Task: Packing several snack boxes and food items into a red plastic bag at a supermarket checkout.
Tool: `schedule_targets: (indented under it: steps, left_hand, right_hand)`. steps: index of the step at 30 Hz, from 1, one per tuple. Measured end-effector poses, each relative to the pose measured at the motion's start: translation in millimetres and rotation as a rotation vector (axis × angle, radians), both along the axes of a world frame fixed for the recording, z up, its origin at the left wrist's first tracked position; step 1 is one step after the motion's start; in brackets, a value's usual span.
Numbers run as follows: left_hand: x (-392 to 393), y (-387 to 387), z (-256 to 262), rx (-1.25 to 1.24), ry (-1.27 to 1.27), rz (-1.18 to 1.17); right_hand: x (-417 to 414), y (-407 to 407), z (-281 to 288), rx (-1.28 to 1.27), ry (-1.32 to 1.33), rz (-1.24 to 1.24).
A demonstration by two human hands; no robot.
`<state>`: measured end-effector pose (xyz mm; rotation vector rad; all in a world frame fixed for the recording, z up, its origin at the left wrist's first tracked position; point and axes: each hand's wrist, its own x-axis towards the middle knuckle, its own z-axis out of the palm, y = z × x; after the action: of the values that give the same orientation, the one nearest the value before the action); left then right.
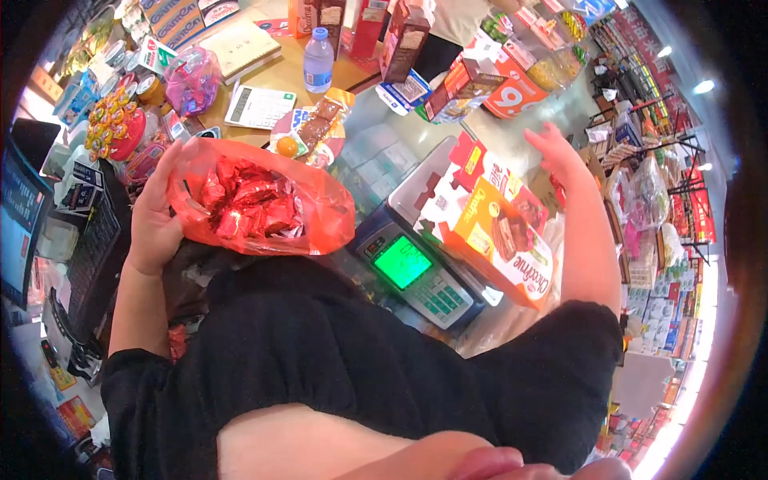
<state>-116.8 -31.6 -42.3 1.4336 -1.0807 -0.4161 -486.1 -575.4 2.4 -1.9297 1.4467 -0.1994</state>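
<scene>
My left hand (157,210) holds the rim of a translucent red plastic bag (327,207). Several sweets in shiny red wrappers (258,198) lie inside it. On the right my right hand (551,147) is stretched out past an opened Chocofrrue carton (504,240), with its fingers apart; I see nothing held between them. The orange and white carton rests on a digital scale (438,300), whose display (402,262) glows green. Just beyond the bag lie packaged snacks (321,129) with a small orange ball-shaped item (287,146).
A white calculator (259,108), a water bottle (318,60) and a notebook (240,51) are on the counter ahead. Upright snack boxes (405,42) line its far side. To the left stand a keyboard (93,252), a monitor (21,222) and candy tubs (193,78).
</scene>
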Motion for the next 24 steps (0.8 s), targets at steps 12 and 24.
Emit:
schedule_targets:
  steps: [12,24]
  left_hand:
    - [-8.8,5.3,30.8,0.021,0.243,-0.071]
    - [-29.9,-38.8,19.1,0.041,-0.205,-0.052]
  right_hand:
    - [168.5,-20.8,2.0,-1.206,0.499,0.572]
    - [188.1,294.0,117.1,-1.590,-0.394,1.245]
